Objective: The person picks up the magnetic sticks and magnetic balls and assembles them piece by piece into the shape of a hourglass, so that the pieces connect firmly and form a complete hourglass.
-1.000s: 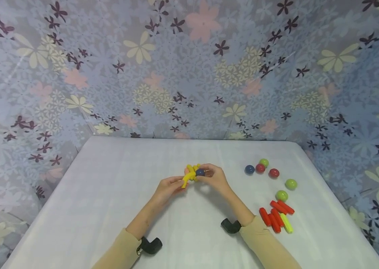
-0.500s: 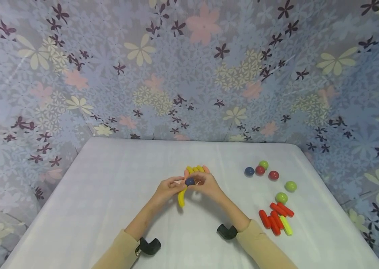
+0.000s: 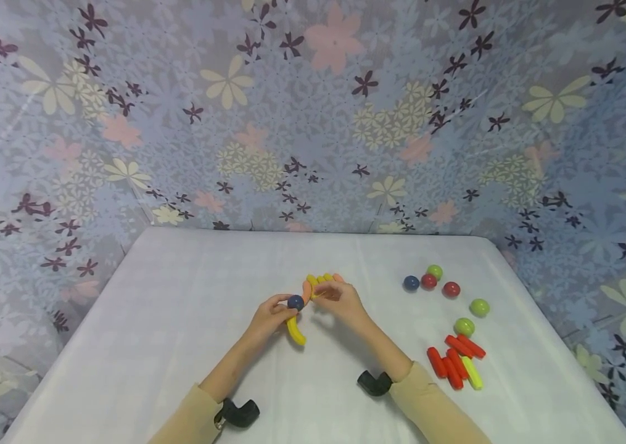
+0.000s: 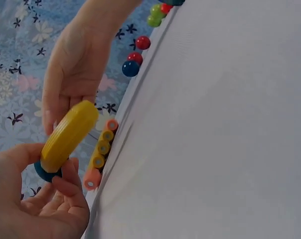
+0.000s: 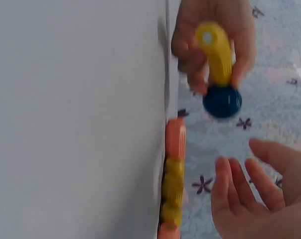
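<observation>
Head view, from the left: the left hand [image 3: 267, 319] pinches a glossy dark blue ball [image 3: 295, 302] and a curved yellow piece [image 3: 296, 333] where the two meet, the ball beyond the fingertips, the yellow piece bending back toward the person. Ribbed along its length, that piece shows a pale disc at its free end in the right wrist view. Next comes a row of pink and yellow pieces [image 5: 173, 184], side by side. Just in front of it, the right hand [image 3: 345, 303] has thumb and fingers apart.
</observation>
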`<state>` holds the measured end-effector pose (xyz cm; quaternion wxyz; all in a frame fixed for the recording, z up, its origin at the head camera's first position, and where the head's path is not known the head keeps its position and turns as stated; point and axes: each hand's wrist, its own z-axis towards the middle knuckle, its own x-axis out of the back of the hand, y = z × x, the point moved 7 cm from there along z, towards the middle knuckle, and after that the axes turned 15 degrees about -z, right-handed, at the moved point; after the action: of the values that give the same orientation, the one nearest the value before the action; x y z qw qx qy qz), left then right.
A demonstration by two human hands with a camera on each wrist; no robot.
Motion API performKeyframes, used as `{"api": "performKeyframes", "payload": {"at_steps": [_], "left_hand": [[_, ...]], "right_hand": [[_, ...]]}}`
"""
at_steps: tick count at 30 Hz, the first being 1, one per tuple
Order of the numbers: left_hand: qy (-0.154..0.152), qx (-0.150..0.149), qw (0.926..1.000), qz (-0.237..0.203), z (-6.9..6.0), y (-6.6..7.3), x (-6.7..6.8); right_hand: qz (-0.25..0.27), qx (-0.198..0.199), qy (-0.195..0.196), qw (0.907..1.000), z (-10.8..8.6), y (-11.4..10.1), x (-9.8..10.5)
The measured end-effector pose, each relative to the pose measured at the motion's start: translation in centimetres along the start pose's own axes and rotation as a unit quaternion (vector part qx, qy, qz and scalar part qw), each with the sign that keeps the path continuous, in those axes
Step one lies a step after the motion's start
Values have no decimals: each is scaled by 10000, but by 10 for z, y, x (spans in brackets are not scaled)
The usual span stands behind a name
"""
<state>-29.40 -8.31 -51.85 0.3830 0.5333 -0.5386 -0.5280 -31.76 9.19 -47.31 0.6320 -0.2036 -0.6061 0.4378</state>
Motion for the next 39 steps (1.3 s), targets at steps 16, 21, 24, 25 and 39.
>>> {"api": "performKeyframes", "payload": {"at_steps": [16,21,24,25,39], "left_hand": [[237,23,9997,17,-4,-9,15],[133,-56,9999,92,-2,-11,14],[75,-75,9998,171,0,-11,14],[53,-99,9997,209,0,-11,14],[10,-89,9996,282,-3,-11,11]], "right_hand": [[-804,-1293,1259,9803,15,59,38],[-1009,-1264,1135,9803,18,64,34],[-1132,-1201,1104,9801,20,64,33],[-1160,-1176,1113,9800,20,64,33],[-1483,-1299,1762,9644,8,66,40]]}}
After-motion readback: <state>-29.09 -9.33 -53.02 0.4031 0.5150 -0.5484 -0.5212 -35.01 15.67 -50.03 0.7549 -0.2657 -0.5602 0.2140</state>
